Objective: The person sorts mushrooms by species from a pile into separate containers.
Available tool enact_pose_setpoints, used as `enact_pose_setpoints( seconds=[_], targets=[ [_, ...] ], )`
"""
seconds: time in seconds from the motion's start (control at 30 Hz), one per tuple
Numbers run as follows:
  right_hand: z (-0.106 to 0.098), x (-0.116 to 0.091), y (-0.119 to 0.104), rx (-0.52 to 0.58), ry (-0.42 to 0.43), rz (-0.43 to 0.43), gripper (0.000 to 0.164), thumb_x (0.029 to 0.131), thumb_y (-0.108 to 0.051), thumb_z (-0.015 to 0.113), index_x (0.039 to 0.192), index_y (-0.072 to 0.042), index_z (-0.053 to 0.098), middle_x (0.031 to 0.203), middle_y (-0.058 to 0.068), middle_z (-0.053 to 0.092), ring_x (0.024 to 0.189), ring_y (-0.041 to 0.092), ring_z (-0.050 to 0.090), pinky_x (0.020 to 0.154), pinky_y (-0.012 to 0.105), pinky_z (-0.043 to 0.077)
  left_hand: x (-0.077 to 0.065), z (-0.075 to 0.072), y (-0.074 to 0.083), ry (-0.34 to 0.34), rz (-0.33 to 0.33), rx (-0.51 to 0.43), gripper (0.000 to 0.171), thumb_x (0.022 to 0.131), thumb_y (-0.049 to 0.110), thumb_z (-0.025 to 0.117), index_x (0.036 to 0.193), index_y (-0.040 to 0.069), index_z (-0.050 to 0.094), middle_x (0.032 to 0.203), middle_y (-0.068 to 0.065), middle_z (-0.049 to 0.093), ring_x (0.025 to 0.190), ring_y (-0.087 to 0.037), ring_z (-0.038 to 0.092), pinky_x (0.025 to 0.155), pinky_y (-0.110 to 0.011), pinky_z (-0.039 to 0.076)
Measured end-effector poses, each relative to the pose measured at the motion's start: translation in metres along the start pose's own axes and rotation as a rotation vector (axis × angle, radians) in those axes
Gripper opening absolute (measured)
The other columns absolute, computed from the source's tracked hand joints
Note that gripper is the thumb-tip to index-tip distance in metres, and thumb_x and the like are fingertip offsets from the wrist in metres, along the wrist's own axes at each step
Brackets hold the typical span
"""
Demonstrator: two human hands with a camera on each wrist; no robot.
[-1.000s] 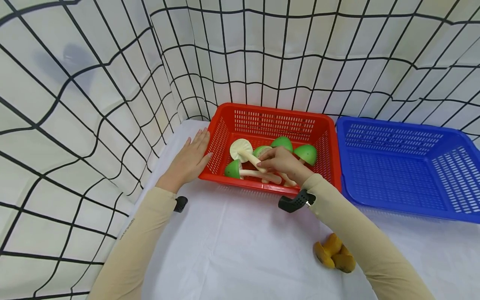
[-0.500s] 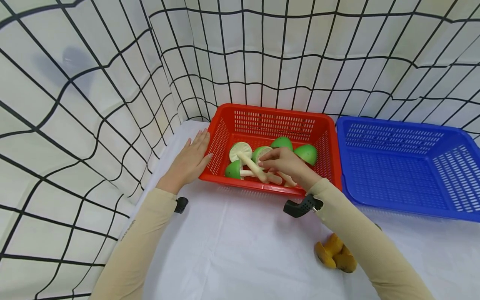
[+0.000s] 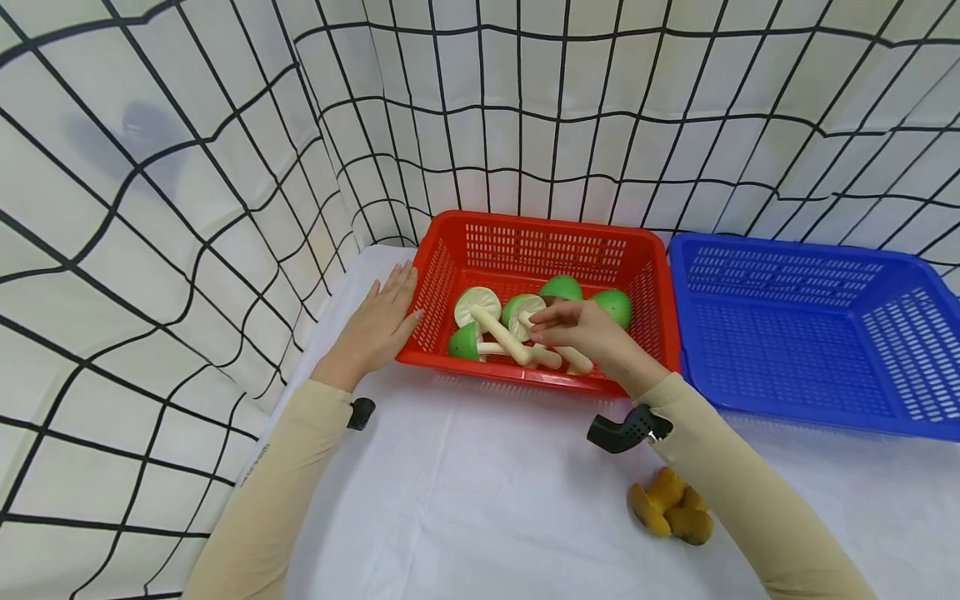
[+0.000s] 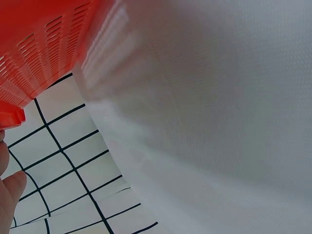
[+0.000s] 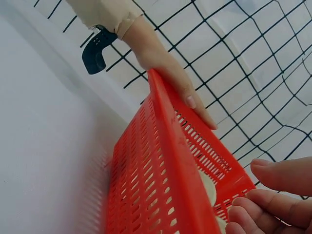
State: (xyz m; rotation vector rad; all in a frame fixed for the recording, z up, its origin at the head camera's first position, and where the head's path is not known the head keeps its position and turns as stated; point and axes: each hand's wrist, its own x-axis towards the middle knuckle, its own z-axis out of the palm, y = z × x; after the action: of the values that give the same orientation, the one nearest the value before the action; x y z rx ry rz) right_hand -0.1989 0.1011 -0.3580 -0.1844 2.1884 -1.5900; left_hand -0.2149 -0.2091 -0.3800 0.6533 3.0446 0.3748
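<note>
My left hand (image 3: 377, 323) rests with extended fingers on the left end of the red basket (image 3: 540, 375). My right hand (image 3: 585, 333) hovers over the basket's front right part. In the right wrist view its thumb and fingertips (image 5: 263, 168) stand apart, with nothing between them. Inside lie several toy mushrooms with green caps and pale stems. One mushroom (image 3: 501, 333) shows its pale underside, its stem crossing that of a green-capped mushroom (image 3: 465, 342). An upturned mushroom (image 3: 519, 312) lies right by my right fingertips. Two green caps (image 3: 561, 287) sit behind that hand, which partly hides them.
A blue basket (image 3: 780, 408) stands against the red one's right side. A yellow-brown mushroom cluster (image 3: 670, 507) lies on the white cloth (image 3: 480, 492), near my right forearm. Black netting (image 3: 555, 108) over white sheeting rises behind the baskets and on the left.
My right hand has let go of the pale mushroom's stem, which dropped across the other stem, and has drawn slightly right. My left hand stays on the basket.
</note>
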Motion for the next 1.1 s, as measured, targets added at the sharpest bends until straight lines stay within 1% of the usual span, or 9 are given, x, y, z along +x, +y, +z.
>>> enact_pose_setpoints(
  seconds=[0.17, 0.33, 0.4, 0.53, 0.67, 0.83, 0.93, 1.0, 1.1],
  targets=[
    [-0.007, -0.012, 0.000, 0.055, 0.004, -0.009, 0.037, 0.088, -0.005, 0.064, 0.124, 0.004, 0.058, 0.122, 0.022, 0.059, 0.109, 0.028, 0.059, 0.098, 0.040, 0.044, 0.000, 0.001, 0.000, -0.003, -0.003, -0.002, 0.063, 0.101, 0.028, 0.034, 0.149, -0.005, 0.009, 0.156, -0.017, 0.007, 0.144, -0.028, 0.002, 0.115, -0.048, 0.005],
    [-0.017, -0.029, 0.002, 0.049, 0.043, -0.032, 0.035, 0.089, -0.004, 0.063, 0.123, 0.003, 0.059, 0.120, 0.022, 0.060, 0.108, 0.026, 0.059, 0.096, 0.044, 0.045, 0.001, 0.003, 0.001, 0.000, -0.004, -0.002, 0.063, 0.101, 0.028, 0.034, 0.149, -0.005, 0.009, 0.156, -0.017, 0.007, 0.144, -0.028, 0.003, 0.115, -0.047, 0.005],
    [-0.023, -0.036, 0.004, 0.025, 0.065, -0.035, 0.035, 0.089, -0.008, 0.065, 0.122, 0.000, 0.060, 0.119, 0.019, 0.061, 0.107, 0.025, 0.059, 0.094, 0.042, 0.047, 0.001, 0.003, 0.002, 0.000, -0.003, -0.004, 0.063, 0.101, 0.028, 0.034, 0.149, -0.005, 0.009, 0.156, -0.017, 0.007, 0.144, -0.029, 0.003, 0.115, -0.048, 0.005],
    [-0.034, -0.053, 0.011, -0.019, 0.122, -0.047, 0.036, 0.088, -0.020, 0.067, 0.121, -0.005, 0.062, 0.119, 0.010, 0.062, 0.108, 0.021, 0.058, 0.089, 0.032, 0.049, 0.002, 0.001, 0.002, -0.008, -0.006, -0.010, 0.063, 0.101, 0.027, 0.033, 0.149, -0.005, 0.008, 0.156, -0.017, 0.006, 0.144, -0.029, 0.002, 0.115, -0.047, 0.005],
    [-0.045, -0.074, 0.022, -0.054, 0.177, -0.080, 0.041, 0.090, -0.027, 0.066, 0.123, -0.004, 0.060, 0.122, 0.013, 0.060, 0.107, 0.016, 0.059, 0.086, 0.022, 0.049, 0.003, 0.000, 0.002, -0.012, -0.006, -0.006, 0.062, 0.102, 0.028, 0.033, 0.149, -0.005, 0.008, 0.156, -0.017, 0.006, 0.144, -0.028, 0.001, 0.115, -0.047, 0.004],
    [-0.062, -0.103, 0.034, -0.111, 0.206, -0.043, 0.048, 0.091, -0.035, 0.062, 0.129, -0.005, 0.055, 0.126, 0.012, 0.059, 0.109, 0.010, 0.057, 0.089, 0.024, 0.047, 0.002, 0.001, 0.003, -0.002, 0.000, -0.018, 0.063, 0.101, 0.028, 0.033, 0.149, -0.005, 0.008, 0.156, -0.018, 0.007, 0.144, -0.028, 0.001, 0.115, -0.047, 0.005],
    [-0.072, -0.120, 0.041, -0.155, 0.246, -0.016, 0.051, 0.092, -0.040, 0.059, 0.132, -0.009, 0.054, 0.125, 0.007, 0.060, 0.110, 0.008, 0.055, 0.090, 0.024, 0.045, 0.002, 0.001, 0.003, 0.004, -0.001, -0.029, 0.063, 0.102, 0.028, 0.033, 0.149, -0.005, 0.009, 0.156, -0.018, 0.007, 0.144, -0.028, 0.001, 0.115, -0.048, 0.005],
    [-0.079, -0.129, 0.047, -0.169, 0.286, -0.032, 0.050, 0.092, -0.039, 0.058, 0.132, -0.009, 0.054, 0.122, 0.006, 0.062, 0.109, 0.006, 0.056, 0.088, 0.020, 0.044, 0.001, 0.001, 0.003, 0.007, -0.004, -0.033, 0.063, 0.102, 0.029, 0.033, 0.149, -0.005, 0.009, 0.156, -0.018, 0.007, 0.144, -0.028, 0.001, 0.115, -0.048, 0.005],
    [-0.090, -0.142, 0.058, -0.174, 0.343, -0.091, 0.044, 0.094, -0.030, 0.059, 0.130, -0.006, 0.055, 0.116, 0.001, 0.066, 0.105, 0.003, 0.058, 0.084, 0.012, 0.044, 0.000, 0.001, 0.002, 0.013, -0.009, -0.033, 0.063, 0.102, 0.029, 0.034, 0.148, -0.005, 0.010, 0.156, -0.019, 0.008, 0.144, -0.029, 0.002, 0.114, -0.049, 0.006]
  ],
)
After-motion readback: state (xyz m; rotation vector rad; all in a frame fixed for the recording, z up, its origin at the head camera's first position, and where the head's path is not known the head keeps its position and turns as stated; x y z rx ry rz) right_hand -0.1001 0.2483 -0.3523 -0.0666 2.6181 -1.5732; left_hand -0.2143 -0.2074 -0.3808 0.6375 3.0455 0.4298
